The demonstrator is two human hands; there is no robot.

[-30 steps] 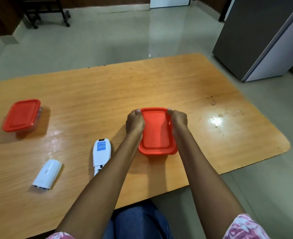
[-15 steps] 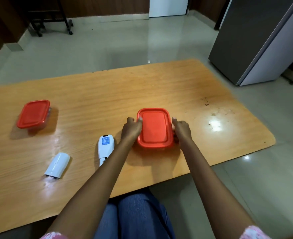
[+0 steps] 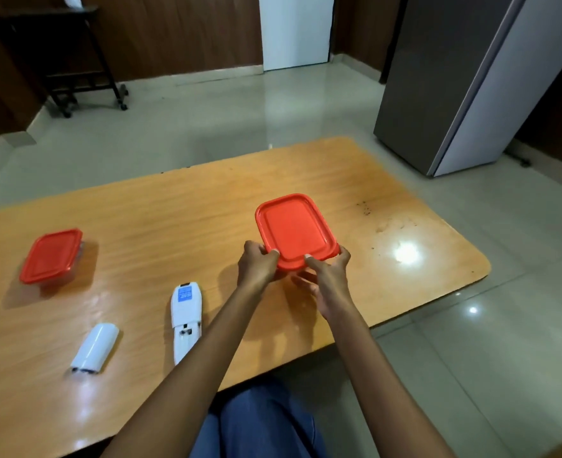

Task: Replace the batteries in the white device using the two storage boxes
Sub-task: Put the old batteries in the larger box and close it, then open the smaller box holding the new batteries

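A storage box with a red lid [image 3: 294,231] is at the middle of the wooden table [image 3: 180,219], tilted, its near edge held up. My left hand [image 3: 256,266] grips its near left corner and my right hand [image 3: 327,276] its near right edge, fingers underneath. A second red-lidded storage box [image 3: 51,256] stands at the left of the table. The white device [image 3: 185,320] lies face down near the front edge, its battery bay uncovered. Its white battery cover [image 3: 95,347] lies apart to the left. No batteries are visible.
A grey refrigerator [image 3: 464,81] stands on the tiled floor beyond the table's right end. A dark wheeled cart [image 3: 64,61] is at the back left by the wood-panelled wall. My blue-trousered knees [image 3: 263,421] are below the table's front edge.
Both hands slid from the sides of the box to its near edge and lifted it. The view has tilted upward, showing more of the room.
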